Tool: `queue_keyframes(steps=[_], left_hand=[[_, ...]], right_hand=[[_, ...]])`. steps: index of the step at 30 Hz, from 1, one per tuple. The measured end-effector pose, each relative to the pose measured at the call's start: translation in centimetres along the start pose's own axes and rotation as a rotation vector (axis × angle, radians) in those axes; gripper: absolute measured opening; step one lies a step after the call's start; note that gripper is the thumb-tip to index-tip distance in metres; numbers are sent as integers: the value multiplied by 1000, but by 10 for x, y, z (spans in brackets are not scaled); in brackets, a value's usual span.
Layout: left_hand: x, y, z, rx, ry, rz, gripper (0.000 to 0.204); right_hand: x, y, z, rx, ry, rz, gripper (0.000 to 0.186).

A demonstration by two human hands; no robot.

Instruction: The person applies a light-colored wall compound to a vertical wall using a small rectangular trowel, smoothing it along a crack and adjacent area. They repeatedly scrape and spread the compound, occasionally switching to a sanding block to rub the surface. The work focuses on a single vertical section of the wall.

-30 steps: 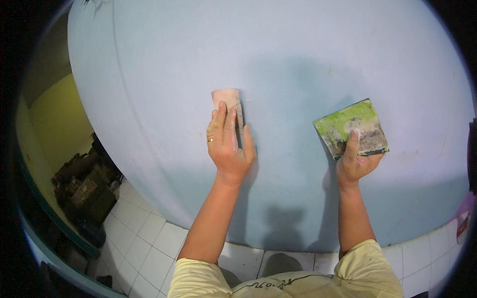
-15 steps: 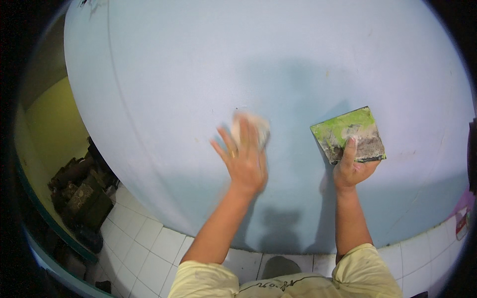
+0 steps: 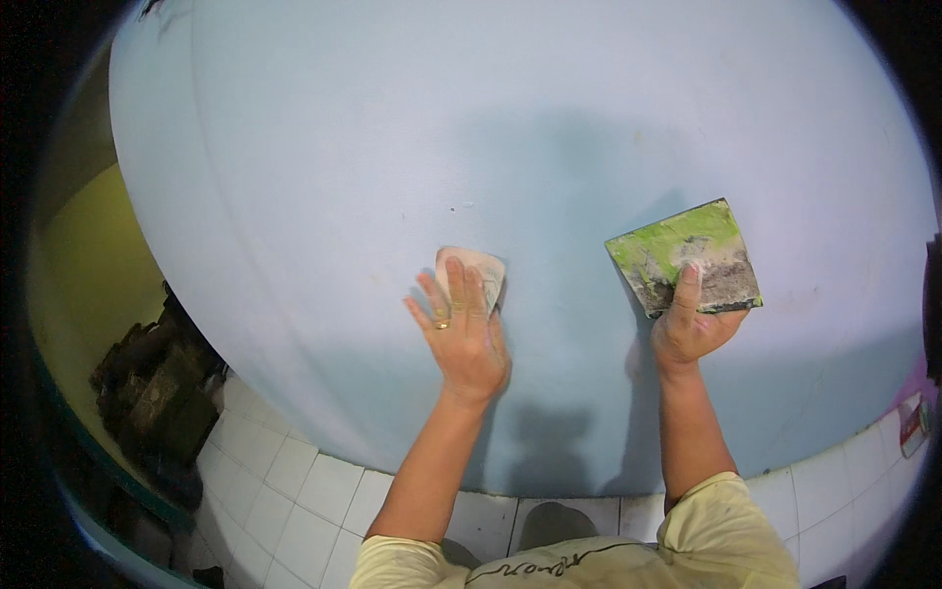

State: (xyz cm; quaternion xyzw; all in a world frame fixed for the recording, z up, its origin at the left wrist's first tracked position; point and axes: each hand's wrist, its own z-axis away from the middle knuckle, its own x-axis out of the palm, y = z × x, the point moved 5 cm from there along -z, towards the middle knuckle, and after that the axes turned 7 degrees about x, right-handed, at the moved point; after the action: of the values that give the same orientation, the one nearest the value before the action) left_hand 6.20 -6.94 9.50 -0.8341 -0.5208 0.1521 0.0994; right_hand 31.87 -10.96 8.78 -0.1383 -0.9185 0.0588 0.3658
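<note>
My left hand (image 3: 469, 344) lies against the pale blue wall (image 3: 324, 177), its fingers stretched over a folded, pinkish-beige sheet that looks like sandpaper (image 3: 486, 267). The sheet is pressed between the fingers and the wall, with its underside hidden. A gold-coloured ring sits on one finger. To the right, my right hand (image 3: 690, 334) grips a flat, square plate (image 3: 692, 236) by its lower edge, thumb on top. Green and grey smears cover the plate, and it is tilted slightly. The fingers beneath it are mostly hidden.
White floor tiles (image 3: 329, 488) run along the foot of the wall. At the left, a dark pile of objects (image 3: 157, 383) stands by a yellow wall (image 3: 98, 245). A small red and white item (image 3: 913, 425) is at the far right. Small marks dot the wall.
My left hand has slid down and a little left over the wall with the sandpaper. The plate and my right hand have barely shifted.
</note>
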Motion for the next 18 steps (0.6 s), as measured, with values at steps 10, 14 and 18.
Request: queue_keyframes(steps=[10,14,18], left_hand=[[-13,-33,-94,-101,46,-100,60],[-8,-6,15,72,-94,-158,63],[-17,-42,-91,-129,45,-202,63]], right_hand=[[-1,-3,-3,-5,22,86,35],[4,-4,-2,-17,1,21,34],[-1,0,4,-21,23,128,35]])
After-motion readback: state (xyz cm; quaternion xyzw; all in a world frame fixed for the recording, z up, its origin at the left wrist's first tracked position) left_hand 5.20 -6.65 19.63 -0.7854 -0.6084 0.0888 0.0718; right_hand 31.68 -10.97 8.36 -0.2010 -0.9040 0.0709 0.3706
